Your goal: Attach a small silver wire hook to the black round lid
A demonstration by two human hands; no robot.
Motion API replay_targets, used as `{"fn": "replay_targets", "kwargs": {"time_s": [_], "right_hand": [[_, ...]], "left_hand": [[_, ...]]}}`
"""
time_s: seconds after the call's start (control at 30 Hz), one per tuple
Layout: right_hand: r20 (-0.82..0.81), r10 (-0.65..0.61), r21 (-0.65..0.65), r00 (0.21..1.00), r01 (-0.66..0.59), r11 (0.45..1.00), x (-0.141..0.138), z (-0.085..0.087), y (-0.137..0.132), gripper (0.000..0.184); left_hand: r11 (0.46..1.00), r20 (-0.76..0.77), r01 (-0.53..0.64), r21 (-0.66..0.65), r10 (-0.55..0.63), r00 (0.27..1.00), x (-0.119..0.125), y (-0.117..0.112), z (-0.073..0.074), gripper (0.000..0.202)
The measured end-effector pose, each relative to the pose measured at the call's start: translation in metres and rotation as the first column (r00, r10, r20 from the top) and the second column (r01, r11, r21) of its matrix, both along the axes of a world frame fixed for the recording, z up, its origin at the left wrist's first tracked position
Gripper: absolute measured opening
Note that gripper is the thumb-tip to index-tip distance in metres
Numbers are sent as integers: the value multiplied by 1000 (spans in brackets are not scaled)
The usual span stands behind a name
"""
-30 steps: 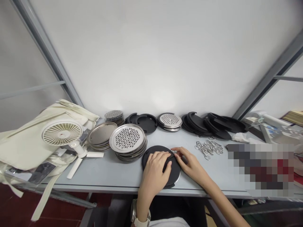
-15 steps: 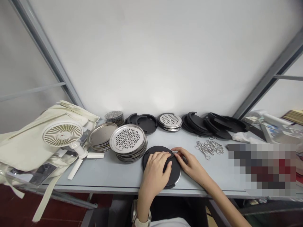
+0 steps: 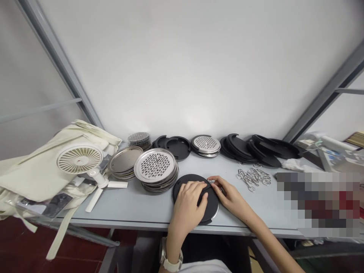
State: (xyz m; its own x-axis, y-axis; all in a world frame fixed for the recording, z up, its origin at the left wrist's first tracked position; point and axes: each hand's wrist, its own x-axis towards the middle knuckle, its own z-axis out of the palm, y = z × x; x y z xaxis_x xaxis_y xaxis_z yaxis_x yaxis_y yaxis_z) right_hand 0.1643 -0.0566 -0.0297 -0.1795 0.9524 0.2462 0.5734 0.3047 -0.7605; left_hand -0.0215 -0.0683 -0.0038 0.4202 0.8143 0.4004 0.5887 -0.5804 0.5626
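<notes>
A round black disc lies flat on the grey table near its front edge, with a metal rim showing under its right side. My left hand rests on top of the disc, fingers spread and pressing down. My right hand is at the disc's right edge, its fingertips pinched on a small metal clip at the rim. A watch is on my left wrist.
Stacks of perforated metal discs, plain metal plates and black discs line the back. A pile of metal clips lies right of my hands. A white fan on a cream bag sits left.
The view has shifted slightly. Both hands stay on the black disc in nearly the same pose.
</notes>
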Motion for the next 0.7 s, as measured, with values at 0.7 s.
{"fn": "replay_targets", "kwargs": {"time_s": [0.7], "right_hand": [[6,18,4,1000,-18,1000,1,4,-2,25]], "left_hand": [[1000,-6,5,3,-5,1000,1,0,1,27]]}}
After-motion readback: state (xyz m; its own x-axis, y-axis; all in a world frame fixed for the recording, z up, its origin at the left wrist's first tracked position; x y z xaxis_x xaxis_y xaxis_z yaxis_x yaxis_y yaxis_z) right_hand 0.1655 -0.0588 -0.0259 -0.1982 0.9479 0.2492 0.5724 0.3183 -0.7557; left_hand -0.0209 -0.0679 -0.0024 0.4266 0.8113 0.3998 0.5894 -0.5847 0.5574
